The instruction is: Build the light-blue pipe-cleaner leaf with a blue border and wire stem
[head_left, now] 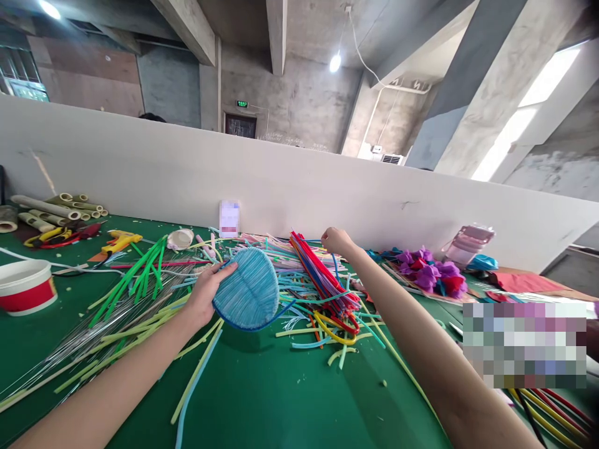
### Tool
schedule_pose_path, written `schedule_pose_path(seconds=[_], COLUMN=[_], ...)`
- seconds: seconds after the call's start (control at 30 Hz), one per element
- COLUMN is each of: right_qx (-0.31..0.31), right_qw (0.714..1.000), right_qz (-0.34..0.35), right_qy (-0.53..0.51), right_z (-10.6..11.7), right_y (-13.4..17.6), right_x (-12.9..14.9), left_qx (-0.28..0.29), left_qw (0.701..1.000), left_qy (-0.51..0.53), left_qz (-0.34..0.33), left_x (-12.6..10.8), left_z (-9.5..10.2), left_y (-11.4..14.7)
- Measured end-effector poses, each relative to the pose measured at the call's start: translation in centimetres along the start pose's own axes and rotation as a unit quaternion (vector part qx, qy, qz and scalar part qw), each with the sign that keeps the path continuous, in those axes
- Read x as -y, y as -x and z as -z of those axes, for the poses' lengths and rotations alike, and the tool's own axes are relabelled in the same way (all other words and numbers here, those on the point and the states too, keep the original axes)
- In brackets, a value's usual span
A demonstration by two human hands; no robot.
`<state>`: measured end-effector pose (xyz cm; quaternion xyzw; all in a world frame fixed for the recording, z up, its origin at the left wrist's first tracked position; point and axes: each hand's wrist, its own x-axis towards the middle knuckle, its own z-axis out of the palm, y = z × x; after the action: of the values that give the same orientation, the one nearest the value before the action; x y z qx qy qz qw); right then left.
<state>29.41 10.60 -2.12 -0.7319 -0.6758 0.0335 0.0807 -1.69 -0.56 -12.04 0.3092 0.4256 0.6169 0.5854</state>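
Observation:
My left hand [206, 296] grips the left edge of a flat, rounded blue pipe-cleaner panel [246, 290], thumb on its face. The panel has fine ribs fanning from a middle line and a darker blue rim. It is held tilted above the green table. A dark blue strand leaves its lower right edge. My right hand [337, 242] is raised farther off, beyond a bundle of red and purple pipe cleaners [322, 274]. Its fingers are closed on a thin blue pipe cleaner, parts of which show beside and below the hand.
Loose green and yellow pipe cleaners [135, 337] and wires spread over the table [262, 399]. At left are a paper bucket [28, 287], a yellow glue gun [120, 241] and bamboo tubes [60, 209]. A phone [229, 218] leans on the white partition [290, 181]. Purple flowers [428, 274] lie right.

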Motion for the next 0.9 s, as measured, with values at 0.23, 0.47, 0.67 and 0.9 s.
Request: schedule_pose_path(seconds=[0.23, 0.47, 0.67, 0.9], right_qx=[-0.042, -0.111, -0.151, -0.058], right_qw=[0.998, 0.989, 0.968, 0.967], right_qz=[0.032, 0.058, 0.092, 0.158], right_qy=[-0.034, -0.079, -0.177, -0.189], right_z=[3.5, 7.1, 9.0, 0.5], right_y=[0.5, 1.7, 5.6, 12.0], right_x=[1.2, 2.0, 2.0, 0.6], left_qx=[0.022, 0.042, 0.054, 0.043], left_qw=[0.999, 0.995, 0.988, 0.956], left_qy=[-0.045, -0.094, -0.143, -0.234], left_qz=[0.012, 0.012, -0.026, -0.169], left_x=[0.3, 0.2, 0.4, -0.5], left_z=[0.0, -0.2, 0.2, -0.1], left_y=[0.1, 0.7, 0.4, 0.8])
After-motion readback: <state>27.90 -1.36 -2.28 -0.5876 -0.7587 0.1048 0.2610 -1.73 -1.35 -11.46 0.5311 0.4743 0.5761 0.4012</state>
